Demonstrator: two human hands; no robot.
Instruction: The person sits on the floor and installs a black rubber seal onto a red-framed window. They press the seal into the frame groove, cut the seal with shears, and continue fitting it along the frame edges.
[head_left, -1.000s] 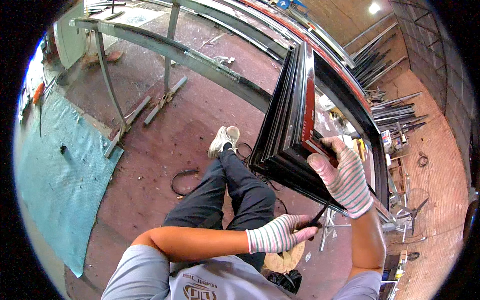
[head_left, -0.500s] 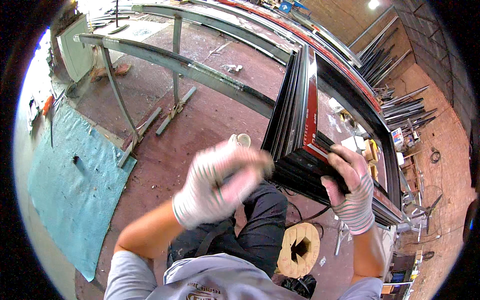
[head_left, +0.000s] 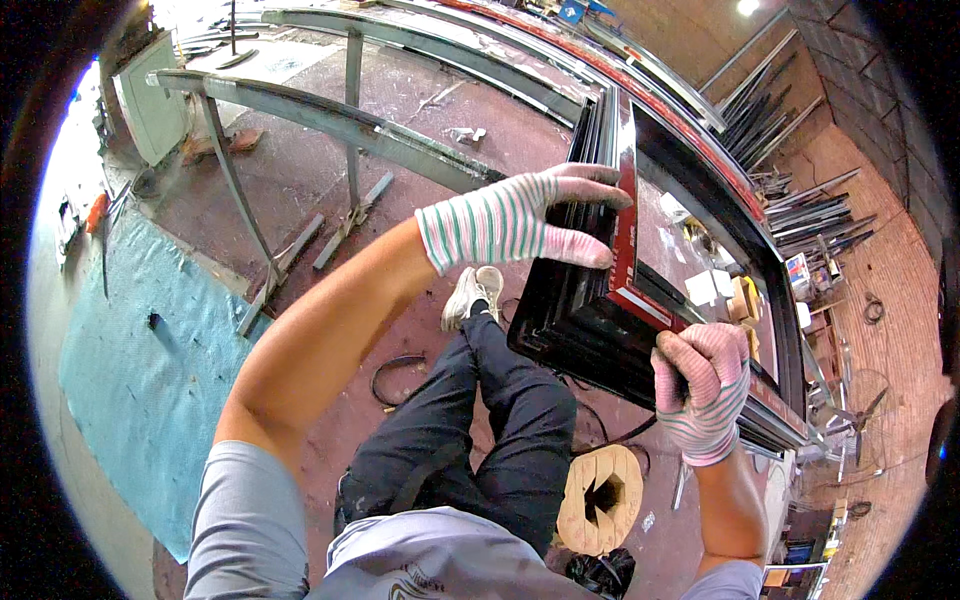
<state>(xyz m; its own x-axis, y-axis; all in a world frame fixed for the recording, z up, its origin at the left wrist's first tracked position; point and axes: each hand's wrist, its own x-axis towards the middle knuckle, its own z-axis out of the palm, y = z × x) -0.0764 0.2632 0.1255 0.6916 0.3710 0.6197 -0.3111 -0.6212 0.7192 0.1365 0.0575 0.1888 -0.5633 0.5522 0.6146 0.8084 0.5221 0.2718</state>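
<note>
A black window or door frame [head_left: 575, 320] with several ridges along its profile stands tilted in front of me, its corner toward my legs. Red film [head_left: 624, 215] with print covers part of its upper face. My left hand [head_left: 530, 215], in a striped pink-white glove, lies over the left bar with thumb and fingers stretched apart on the film. My right hand [head_left: 705, 390], gloved alike, is curled closed at the near bar, beside the end of the red film. What its fingers hold, if anything, is hidden.
Long metal rails on legs [head_left: 330, 120] run at the far left. A teal mat [head_left: 150, 370] lies on the floor. By my legs stands a cardboard-coloured roll [head_left: 598, 500], with a dark hose [head_left: 390, 380] nearby. Metal bars [head_left: 760, 120] lean at the right wall.
My left hand has moved up and right from the frame's corner onto its left bar, with fingers spread. My right hand has curled closed and shifted slightly down along the near bar.
</note>
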